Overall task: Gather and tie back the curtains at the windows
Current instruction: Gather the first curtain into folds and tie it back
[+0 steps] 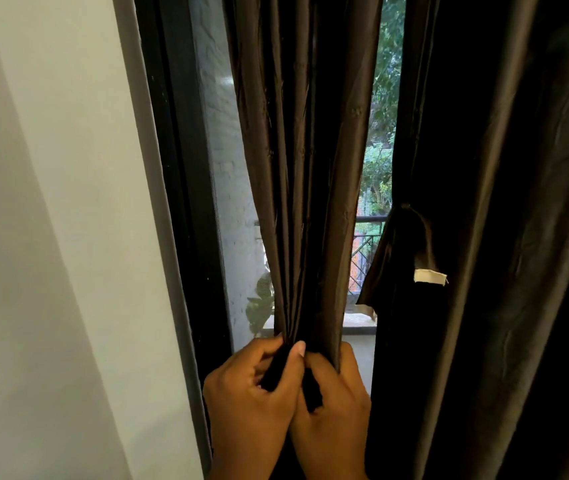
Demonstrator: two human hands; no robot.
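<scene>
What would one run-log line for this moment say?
step: gathering | left hand: grips curtain bunch | right hand: grips same bunch | tieback: hanging loose | tied: not yet

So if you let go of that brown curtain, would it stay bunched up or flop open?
Probably flop open. The curtain hangs in soft, loose folds that stay bunched only where the left hand and right hand grip it. Its sheen suggests smooth, perhaps slippery cloth. It looks floppy, not stiff.
</scene>
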